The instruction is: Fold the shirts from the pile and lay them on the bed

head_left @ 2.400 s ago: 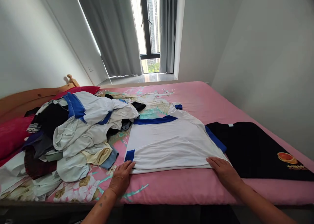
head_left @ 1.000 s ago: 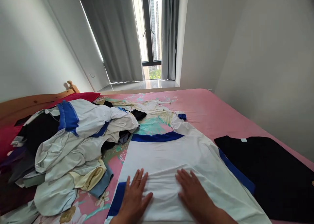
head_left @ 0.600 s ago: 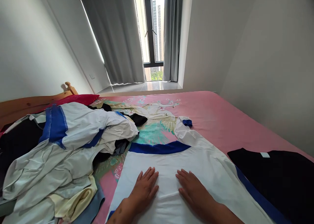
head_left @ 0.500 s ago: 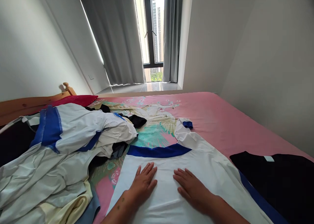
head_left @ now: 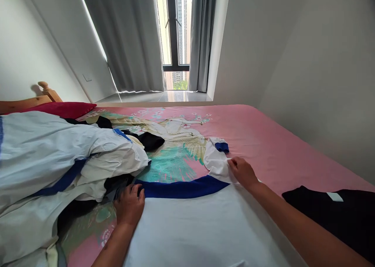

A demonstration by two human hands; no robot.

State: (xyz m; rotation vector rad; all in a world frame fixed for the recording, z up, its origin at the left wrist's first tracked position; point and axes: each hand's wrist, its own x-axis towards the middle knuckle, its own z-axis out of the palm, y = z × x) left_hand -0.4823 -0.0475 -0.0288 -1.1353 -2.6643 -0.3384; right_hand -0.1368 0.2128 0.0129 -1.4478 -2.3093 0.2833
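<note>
A white shirt [head_left: 187, 224] with a blue band [head_left: 181, 189] along its far edge lies spread on the bed in front of me. My left hand [head_left: 129, 205] is at the band's left corner, its fingers curled over the cloth edge. To the right, my right hand [head_left: 243, 172] pinches the white cloth where a folded sleeve [head_left: 215, 155] meets the body. That sleeve ends in a blue cuff [head_left: 222, 147] and points toward the window.
A heap of white and blue clothes [head_left: 67, 150] covers the bed's left side, with dark pieces among it. A black garment [head_left: 328, 216] lies at the right. Beyond are a red pillow [head_left: 70, 109], the pink patterned bedsheet [head_left: 252, 130] and grey curtains [head_left: 129, 40].
Both hands were flat on the shirt's middle. The left has moved out to the band's left corner, the right forward to the sleeve, and their fingers have closed. My view has shifted slightly.
</note>
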